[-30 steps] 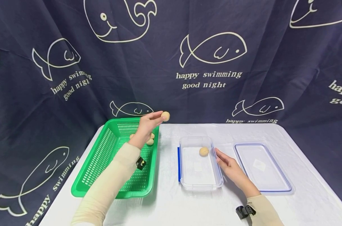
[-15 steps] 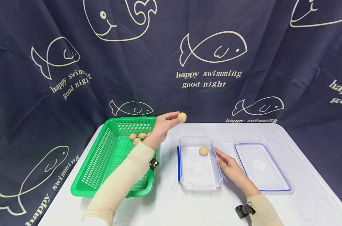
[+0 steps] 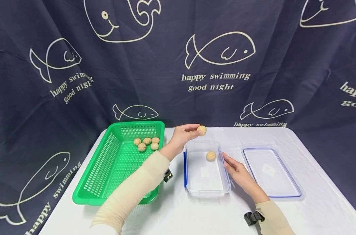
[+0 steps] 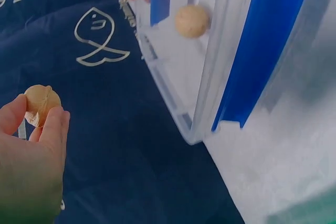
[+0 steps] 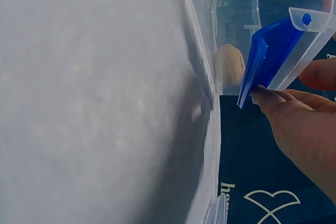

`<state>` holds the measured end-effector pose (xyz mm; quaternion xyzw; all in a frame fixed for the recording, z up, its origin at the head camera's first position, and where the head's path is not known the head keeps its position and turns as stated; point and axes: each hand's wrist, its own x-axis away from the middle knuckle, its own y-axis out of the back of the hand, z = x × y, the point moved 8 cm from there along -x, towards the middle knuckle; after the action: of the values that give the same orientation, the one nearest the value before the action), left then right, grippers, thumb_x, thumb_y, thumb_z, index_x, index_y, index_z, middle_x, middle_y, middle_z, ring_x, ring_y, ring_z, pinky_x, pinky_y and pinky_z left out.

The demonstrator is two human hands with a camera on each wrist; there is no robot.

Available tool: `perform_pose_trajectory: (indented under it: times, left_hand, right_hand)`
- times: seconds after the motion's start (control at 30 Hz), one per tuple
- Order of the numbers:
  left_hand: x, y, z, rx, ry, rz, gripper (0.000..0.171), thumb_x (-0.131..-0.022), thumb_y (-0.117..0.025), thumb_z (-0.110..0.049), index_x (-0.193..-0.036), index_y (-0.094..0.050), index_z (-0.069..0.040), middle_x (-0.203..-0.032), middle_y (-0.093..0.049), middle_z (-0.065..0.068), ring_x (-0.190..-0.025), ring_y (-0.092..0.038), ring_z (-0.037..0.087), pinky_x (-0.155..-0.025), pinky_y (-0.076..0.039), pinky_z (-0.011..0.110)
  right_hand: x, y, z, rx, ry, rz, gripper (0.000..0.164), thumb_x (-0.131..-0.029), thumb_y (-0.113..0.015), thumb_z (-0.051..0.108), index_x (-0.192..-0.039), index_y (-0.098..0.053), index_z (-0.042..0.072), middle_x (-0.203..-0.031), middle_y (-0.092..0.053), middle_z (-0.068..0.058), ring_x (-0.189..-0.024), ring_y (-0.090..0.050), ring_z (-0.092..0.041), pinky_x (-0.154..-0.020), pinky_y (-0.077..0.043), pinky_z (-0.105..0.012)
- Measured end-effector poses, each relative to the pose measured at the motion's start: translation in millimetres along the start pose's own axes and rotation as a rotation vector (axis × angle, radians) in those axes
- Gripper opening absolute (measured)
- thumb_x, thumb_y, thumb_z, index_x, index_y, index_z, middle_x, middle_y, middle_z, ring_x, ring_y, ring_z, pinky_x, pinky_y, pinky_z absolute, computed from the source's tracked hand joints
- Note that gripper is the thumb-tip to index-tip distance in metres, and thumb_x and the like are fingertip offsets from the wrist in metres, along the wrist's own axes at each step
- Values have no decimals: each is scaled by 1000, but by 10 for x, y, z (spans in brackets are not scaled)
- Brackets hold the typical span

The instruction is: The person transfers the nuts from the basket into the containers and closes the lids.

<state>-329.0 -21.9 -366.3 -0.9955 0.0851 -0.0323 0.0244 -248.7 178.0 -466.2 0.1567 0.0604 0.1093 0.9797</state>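
My left hand [image 3: 181, 137] pinches a walnut [image 3: 201, 130] between thumb and fingertips, over the far rim of a clear plastic food box [image 3: 208, 192]. In the left wrist view, the held walnut [image 4: 42, 104] shows its seam, and the hand [image 4: 37, 156] is at lower left. Inside the box lies one walnut [image 3: 211, 156], near its far right corner. My right hand [image 3: 239, 174] holds the box's right side. From the right wrist, the thumb of that hand [image 5: 299, 119] meets the lower edge of a blue side clasp [image 5: 270, 56], with a finger by the wall.
To the left stands a green perforated basket [image 3: 92, 163] with several walnuts [image 3: 141, 147] in its far right part. A clear lid [image 3: 279, 176] with a blue seal lies right of the box. Behind the white table [image 3: 178, 215] hangs a dark fish-print curtain [image 3: 166, 65].
My left hand has carried the walnut rightward from above the basket to the box's far rim, dipping lately. Walnuts in the basket are uncovered. The right hand stays at the box.
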Motion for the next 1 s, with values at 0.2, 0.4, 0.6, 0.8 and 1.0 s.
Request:
perform_pose_trajectory:
  times: [0.2, 0.4, 0.6, 0.8, 1.0]
  left_hand:
    - [36, -170, 138, -17, 25, 24, 35, -81, -76, -3, -115, -69, 0, -110, -70, 13, -99, -68, 19, -87, -54, 27]
    - [73, -312, 296, -94, 41, 32, 32, -80, -78, -5, -111, -72, -3, -104, -72, 9, -96, -68, 16, -87, -54, 28]
    - [130, -451, 466, -187, 78, 49, 27, -79, -78, -7, -106, -74, -7, -101, -73, 3, -94, -67, 12, -88, -53, 27]
    - [172, -523, 606, -231, 96, 32, 27, -77, -78, -1, -104, -74, -4, -100, -73, 5, -91, -67, 11, -81, -55, 23]
    - [213, -527, 742, -266, 114, 2, 29, -75, -80, 0, -103, -74, -4, -95, -73, 5, -85, -66, 10, -76, -55, 22]
  right_hand:
    - [-8, -14, -12, 10, -7, 9, 50, -103, -43, 11, -147, -27, -7, -152, -27, -23, -140, -26, -35, -109, -25, -34]
    - [-11, -3, -24, 20, -9, 2, 49, -103, -43, 12, -147, -29, -7, -151, -28, -23, -139, -27, -35, -109, -25, -37]
    - [-6, 17, -17, 16, -7, -2, 49, -103, -43, 11, -147, -29, -7, -150, -29, -24, -139, -27, -35, -110, -25, -38]
    - [1, 22, -15, 23, -3, -6, 49, -103, -44, 12, -147, -30, -6, -149, -31, -23, -138, -29, -35, -109, -28, -29]
    - [0, 15, -13, 2, 4, -2, 49, -103, -45, 12, -146, -31, -6, -149, -32, -24, -137, -30, -34, -99, -27, -7]
